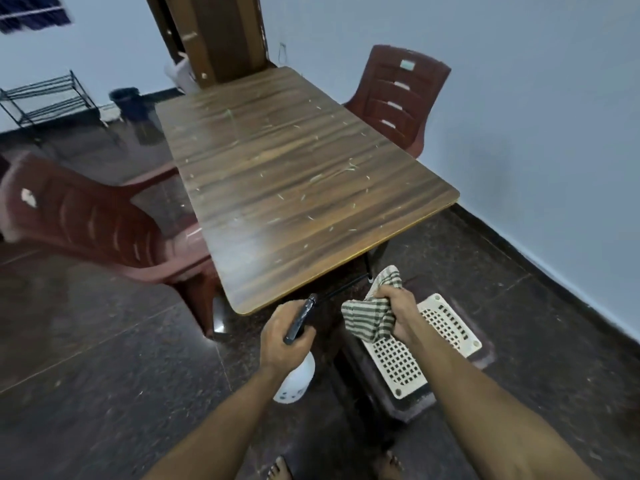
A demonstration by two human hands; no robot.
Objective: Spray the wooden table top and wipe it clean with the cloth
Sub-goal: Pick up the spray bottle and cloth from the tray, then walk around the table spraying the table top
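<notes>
The person stands at the near end of the wooden worktop (298, 174), both arms held out low in front. The left hand (282, 337) has its grip curled round the dark trigger head of a spray bottle (300, 322), whose white body (294, 382) hangs below the wrist, just short of the worktop's near edge. The right hand (398, 311) bunches a green-and-white striped cloth (372, 315), fingers closed tight round the fabric — it is held in the air, near the worktop's near right corner but not on it. Small pale flecks lie scattered over the brown surface. A red-brown plastic chair (100, 223) sits at the left side, another (398, 95) at the far right. A cream perforated stool (426, 344) stands on the dark floor under the right arm — bare toes show at the bottom.
</notes>
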